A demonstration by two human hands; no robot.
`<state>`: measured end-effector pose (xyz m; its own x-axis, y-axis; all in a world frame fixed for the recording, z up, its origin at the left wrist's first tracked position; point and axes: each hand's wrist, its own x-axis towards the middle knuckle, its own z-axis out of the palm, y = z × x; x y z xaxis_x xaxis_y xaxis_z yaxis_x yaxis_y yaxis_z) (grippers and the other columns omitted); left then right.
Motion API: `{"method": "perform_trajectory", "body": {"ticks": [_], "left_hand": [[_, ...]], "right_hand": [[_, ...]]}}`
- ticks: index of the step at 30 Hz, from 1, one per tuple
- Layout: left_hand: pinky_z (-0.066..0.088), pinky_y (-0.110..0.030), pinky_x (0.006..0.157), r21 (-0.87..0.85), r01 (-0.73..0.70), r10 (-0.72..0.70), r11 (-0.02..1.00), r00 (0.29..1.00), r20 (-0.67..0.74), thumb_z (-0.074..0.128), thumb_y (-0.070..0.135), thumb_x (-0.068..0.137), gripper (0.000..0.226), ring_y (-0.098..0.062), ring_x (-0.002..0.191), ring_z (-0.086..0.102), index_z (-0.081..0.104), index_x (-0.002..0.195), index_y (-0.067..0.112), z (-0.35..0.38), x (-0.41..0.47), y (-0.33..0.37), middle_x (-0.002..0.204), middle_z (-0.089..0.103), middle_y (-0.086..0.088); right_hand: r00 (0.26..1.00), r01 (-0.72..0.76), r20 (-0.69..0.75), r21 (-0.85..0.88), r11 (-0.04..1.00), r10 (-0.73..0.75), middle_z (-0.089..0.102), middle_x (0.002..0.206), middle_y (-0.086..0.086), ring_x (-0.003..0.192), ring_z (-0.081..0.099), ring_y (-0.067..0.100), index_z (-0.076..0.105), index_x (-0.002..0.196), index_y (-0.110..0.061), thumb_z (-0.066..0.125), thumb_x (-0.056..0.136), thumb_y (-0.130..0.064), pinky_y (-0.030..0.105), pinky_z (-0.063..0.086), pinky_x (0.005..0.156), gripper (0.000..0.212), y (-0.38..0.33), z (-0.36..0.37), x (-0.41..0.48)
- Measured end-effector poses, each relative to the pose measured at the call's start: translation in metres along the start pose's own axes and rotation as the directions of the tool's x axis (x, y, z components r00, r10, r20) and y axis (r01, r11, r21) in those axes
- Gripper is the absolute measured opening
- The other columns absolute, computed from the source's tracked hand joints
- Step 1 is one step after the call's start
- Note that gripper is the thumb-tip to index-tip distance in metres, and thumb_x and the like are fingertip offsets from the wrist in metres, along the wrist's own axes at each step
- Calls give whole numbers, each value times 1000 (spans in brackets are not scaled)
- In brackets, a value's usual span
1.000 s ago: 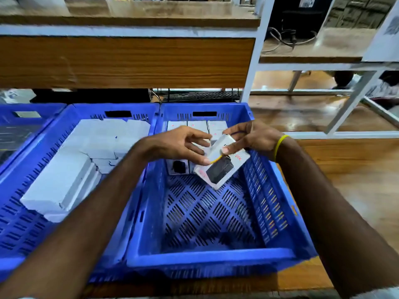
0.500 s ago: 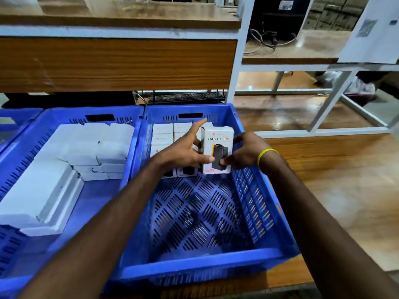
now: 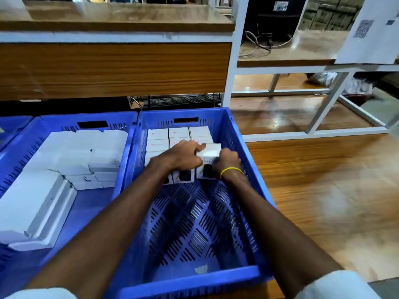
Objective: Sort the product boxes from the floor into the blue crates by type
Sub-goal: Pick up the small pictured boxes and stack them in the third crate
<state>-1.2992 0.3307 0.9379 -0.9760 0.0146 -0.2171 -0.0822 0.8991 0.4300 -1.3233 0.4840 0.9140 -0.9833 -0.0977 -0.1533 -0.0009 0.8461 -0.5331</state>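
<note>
A wooden floor (image 3: 323, 190) carries the blue crates side by side below a white-framed shelf unit (image 3: 233, 61). The left crate (image 3: 127, 169) holds plain white boxes (image 3: 71, 156) of several sizes, some stacked, filling most of its far and left part. The right crate (image 3: 239, 160) holds rows of small printed product boxes (image 3: 157, 134) packed upright against its far wall, while the slotted bottom nearer the person lies bare, so by the look of it there is room for many more rows. A third crate (image 3: 13, 124) shows only a corner at the far left.

Both hands work at the front right of those rows. The left hand (image 3: 183, 157) lies over the top of the newest box (image 3: 210, 151), fingers pressed together and bent down onto its top edge. The right hand (image 3: 226, 161), with a yellow band (image 3: 231, 170) on the wrist, curls closed against the box's right side, next to the crate wall. The box stands higher than its neighbours and seems not fully seated yet.

Judged from this, sorting is partly done and the placing step is nearly over. No unsorted boxes on the floor are in view, so what is left cannot be told. The hands cover the lower front of the box, and the print is too blurred to read
</note>
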Motion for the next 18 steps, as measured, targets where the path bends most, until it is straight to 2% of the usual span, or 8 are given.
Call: {"method": "perform_trajectory", "body": {"ticks": [3,5,8,11,13,15,18], "left_hand": [[19,-41,122,263,-13,-11,965,996,89,54,31,78,85,-30,147,26,26,157,19,15,1,-5,160,27,-16],[6,-43,124,327,-47,29,944,998,58,56,30,83,86,-27,153,8,18,159,17,24,1,-8,165,8,-15],[15,-45,123,335,-72,90,939,995,-38,60,26,87,83,-26,154,4,19,158,14,32,2,-9,166,-1,-14],[22,-38,121,345,-68,136,936,975,-175,57,11,90,74,-23,152,15,25,157,15,39,1,-13,166,11,-10],[29,-36,117,358,-75,173,931,952,-251,59,11,90,72,-22,150,24,30,155,17,43,4,-17,164,22,-7],[33,-37,115,376,-85,195,923,944,-267,64,14,89,71,-22,149,27,34,154,18,45,8,-20,162,27,-7],[28,-37,119,374,-74,188,924,942,-278,71,21,86,82,-23,150,23,28,155,14,47,10,-24,163,24,-8]], "right_hand": [[999,-27,43,27,999,26,58,125,25,116,58,43,57,121,0,70,84,-18,42,50,93,43,6,20,9],[998,-37,60,60,997,34,61,120,26,113,60,42,61,116,-1,71,81,-20,43,51,91,41,9,26,13],[998,-38,62,83,996,32,67,109,21,103,66,34,66,103,-6,78,67,-29,39,57,82,44,19,41,33],[998,-37,55,110,993,31,65,107,19,102,66,32,63,99,-7,79,67,-28,34,53,76,42,31,53,49],[997,-45,66,155,987,36,64,110,20,104,64,32,63,101,-6,80,70,-25,31,50,74,41,24,43,34],[994,-68,101,202,977,48,65,111,20,104,64,31,65,105,-3,83,70,-24,27,45,69,44,23,42,30],[992,-78,119,273,959,47,66,117,19,112,61,32,63,117,-4,81,71,-15,25,45,74,50,24,48,31]]}}
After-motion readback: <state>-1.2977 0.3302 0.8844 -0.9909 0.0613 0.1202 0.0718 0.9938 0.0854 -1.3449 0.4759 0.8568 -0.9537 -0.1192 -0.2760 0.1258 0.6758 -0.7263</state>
